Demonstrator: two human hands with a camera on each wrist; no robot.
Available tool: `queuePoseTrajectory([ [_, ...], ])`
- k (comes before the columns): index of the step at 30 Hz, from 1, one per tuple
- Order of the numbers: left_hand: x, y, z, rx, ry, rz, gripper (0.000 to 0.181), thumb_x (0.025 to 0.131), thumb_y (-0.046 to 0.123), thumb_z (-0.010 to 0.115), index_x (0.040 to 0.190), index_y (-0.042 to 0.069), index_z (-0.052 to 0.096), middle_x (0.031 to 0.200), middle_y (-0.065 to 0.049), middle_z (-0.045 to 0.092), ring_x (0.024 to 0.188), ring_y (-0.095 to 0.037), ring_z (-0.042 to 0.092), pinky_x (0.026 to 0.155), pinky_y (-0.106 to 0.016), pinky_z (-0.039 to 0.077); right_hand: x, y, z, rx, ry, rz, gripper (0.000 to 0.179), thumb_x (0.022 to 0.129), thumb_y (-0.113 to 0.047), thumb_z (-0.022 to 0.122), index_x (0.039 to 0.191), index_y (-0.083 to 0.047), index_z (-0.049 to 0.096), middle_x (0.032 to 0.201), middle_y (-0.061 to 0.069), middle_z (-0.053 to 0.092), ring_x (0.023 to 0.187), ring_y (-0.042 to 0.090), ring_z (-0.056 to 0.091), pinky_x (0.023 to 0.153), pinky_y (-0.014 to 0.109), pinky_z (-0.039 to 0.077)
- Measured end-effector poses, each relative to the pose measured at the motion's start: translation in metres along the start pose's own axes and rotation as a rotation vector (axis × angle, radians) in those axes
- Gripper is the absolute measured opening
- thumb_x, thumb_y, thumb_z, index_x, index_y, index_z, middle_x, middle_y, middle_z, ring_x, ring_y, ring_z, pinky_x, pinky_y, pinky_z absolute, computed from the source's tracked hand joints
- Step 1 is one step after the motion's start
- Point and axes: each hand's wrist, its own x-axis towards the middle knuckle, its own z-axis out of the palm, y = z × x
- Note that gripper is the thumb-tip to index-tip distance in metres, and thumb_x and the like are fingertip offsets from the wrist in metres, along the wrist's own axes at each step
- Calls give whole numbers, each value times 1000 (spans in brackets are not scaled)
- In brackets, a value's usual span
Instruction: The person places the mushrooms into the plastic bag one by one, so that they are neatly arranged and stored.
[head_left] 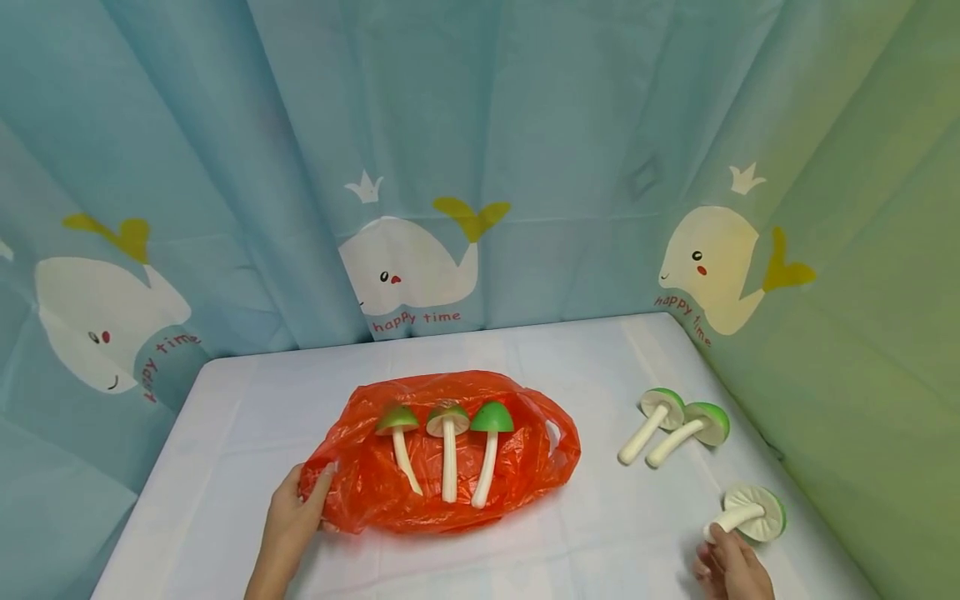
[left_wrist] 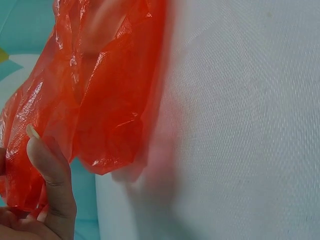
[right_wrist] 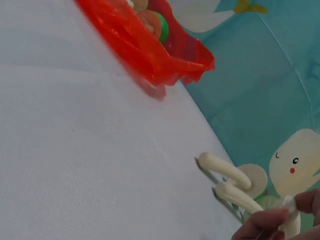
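A red plastic bag [head_left: 442,521] lies spread on the table, with three green-capped toy mushrooms [head_left: 448,458] side by side on it, stems toward me. My left hand [head_left: 291,518] pinches the bag's left edge between thumb and fingers; the left wrist view shows the thumb [left_wrist: 52,175] against the crumpled plastic. At the right, my right hand [head_left: 731,568] pinches the stem of another toy mushroom [head_left: 757,512], whose pale underside faces me. In the right wrist view the fingers [right_wrist: 262,222] close on that white stem, and its cap is largely hidden.
Two more toy mushrooms [head_left: 678,425] lie together at the right of the white table [head_left: 600,533], between the bag and the table's right edge. A blue curtain [head_left: 570,167] with whale prints hangs behind the table, and greenish curtain [head_left: 885,375] runs along the right side.
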Motion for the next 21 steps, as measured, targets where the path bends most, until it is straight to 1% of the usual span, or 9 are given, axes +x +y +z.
queuePoseTrajectory([
  [1,0,0,0,-1,1,-1,66,93,52,50,129,-2,39,96,-17,54,56,-18,56,51,-28,53,-1,0,2,45,-18,6,19,96,-27,47,97,-10,41,65,-3,54,55,8,48,50,24,45],
  [3,0,0,-1,-2,4,-3,66,93,51,51,129,-3,39,97,-17,54,56,-18,56,52,-28,53,-1,0,5,87,-55,4,11,97,-25,47,97,-16,40,69,-4,54,57,7,49,50,23,45],
  [5,0,0,-2,1,8,-7,67,92,52,51,130,-2,40,98,-18,54,57,-17,56,52,-28,53,-3,0,11,74,-57,-19,13,96,-24,50,102,-22,39,75,-6,55,62,5,52,51,21,45],
  [7,-1,0,-2,6,8,-3,68,92,53,51,130,-3,39,99,-19,54,57,-16,55,52,-29,53,-5,0,18,-3,-72,-66,21,96,-21,52,111,-26,38,80,-7,56,68,4,53,54,21,45],
  [9,-2,1,-3,6,4,0,69,92,53,51,130,-4,38,97,-18,54,57,-17,55,52,-29,53,-6,-1,26,-124,-105,-132,32,96,-18,52,122,-23,34,84,-7,56,72,5,53,57,22,44],
  [11,-3,1,-3,7,0,4,67,92,52,51,129,-3,39,93,-17,54,55,-18,55,50,-28,52,-8,-1,34,-260,-142,-189,42,96,-14,53,132,-13,32,87,-4,58,74,9,52,58,23,44],
  [14,-3,1,-3,21,2,10,64,92,51,51,125,-2,41,86,-13,53,53,-18,52,48,-28,50,-12,-3,49,-412,-203,-266,52,95,-11,54,139,0,26,94,4,55,74,12,50,58,24,43],
  [17,-3,2,-3,47,10,12,64,92,53,51,124,-1,43,86,-11,52,56,-17,50,48,-26,47,-14,-4,64,-483,-272,-350,50,93,-8,56,136,2,32,99,9,53,71,12,48,56,24,42],
  [21,-4,4,-4,60,26,34,66,91,54,52,126,-1,43,85,-11,52,57,-17,50,49,-26,46,-16,-3,85,-487,-382,-495,40,88,0,60,125,2,44,96,12,55,68,12,50,55,23,43],
])
